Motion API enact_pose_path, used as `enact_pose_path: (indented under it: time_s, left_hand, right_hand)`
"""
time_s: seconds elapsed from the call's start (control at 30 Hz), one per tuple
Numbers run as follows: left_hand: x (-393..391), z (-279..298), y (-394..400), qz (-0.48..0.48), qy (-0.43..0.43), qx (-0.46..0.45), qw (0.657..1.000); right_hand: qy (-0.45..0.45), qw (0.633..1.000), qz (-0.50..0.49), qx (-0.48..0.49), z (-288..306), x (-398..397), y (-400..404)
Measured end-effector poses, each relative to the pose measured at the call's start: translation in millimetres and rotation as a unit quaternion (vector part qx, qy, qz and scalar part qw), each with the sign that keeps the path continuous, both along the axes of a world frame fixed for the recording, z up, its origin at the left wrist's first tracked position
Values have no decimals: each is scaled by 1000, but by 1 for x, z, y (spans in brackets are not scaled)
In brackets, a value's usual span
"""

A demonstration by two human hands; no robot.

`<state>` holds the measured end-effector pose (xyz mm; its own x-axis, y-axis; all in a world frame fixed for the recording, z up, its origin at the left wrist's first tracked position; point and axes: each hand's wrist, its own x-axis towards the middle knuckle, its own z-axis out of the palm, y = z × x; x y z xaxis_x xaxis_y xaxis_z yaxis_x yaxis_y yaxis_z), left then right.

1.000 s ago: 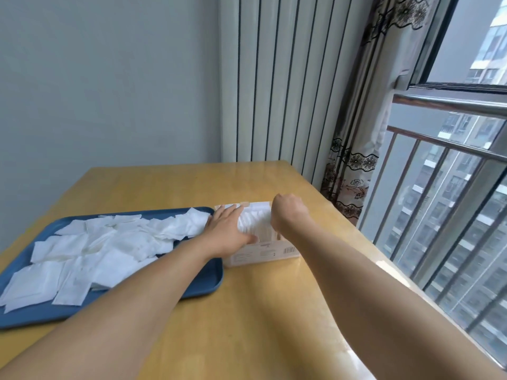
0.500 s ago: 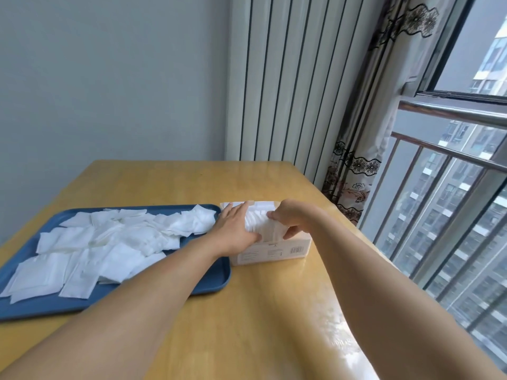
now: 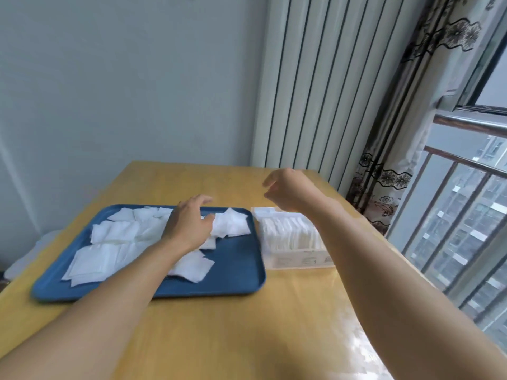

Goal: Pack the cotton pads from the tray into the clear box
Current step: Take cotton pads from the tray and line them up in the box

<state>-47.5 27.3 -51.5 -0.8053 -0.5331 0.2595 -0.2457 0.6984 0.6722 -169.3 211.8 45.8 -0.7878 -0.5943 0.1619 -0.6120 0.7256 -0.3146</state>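
A wooden table [image 3: 219, 325] fills the lower part of the view, seen from the person's own head. The landmark is a blue tray [image 3: 236, 272] lying flat on the table. White square cotton pads [image 3: 115, 234] lie loosely scattered and overlapping across most of the tray, thickest toward its far and left parts; the tray's near right corner is bare blue.

Just beside the tray's right edge stands the clear box [image 3: 295, 242], its open top showing a row of white pads packed upright inside, and a label on its near wall.

The left hand [image 3: 189, 226] reaches over the middle of the tray, palm down, fingers spread and relaxed, above or on the pads; the blur hides whether it touches them. It grips nothing that can be seen.

The right hand [image 3: 288, 192] hangs in the air above the far end of the box, to the right of the tray, fingers loosely curled downward and empty.

Beyond the tray are a grey wall, a ribbed white radiator [image 3: 315, 91] and a patterned curtain [image 3: 397, 133] beside a railed window [image 3: 466, 215].
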Motion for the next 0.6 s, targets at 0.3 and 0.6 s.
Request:
enact_pose_path:
  time_s: [0.3, 0.6]
  left_hand:
    - [26, -39, -47, 5, -49, 62, 997]
    - [22, -24, -59, -56, -90, 111, 988]
  right_hand:
    - [-80, 971, 115, 195, -85, 34, -108]
    - [-57, 983, 145, 100, -94, 32, -88]
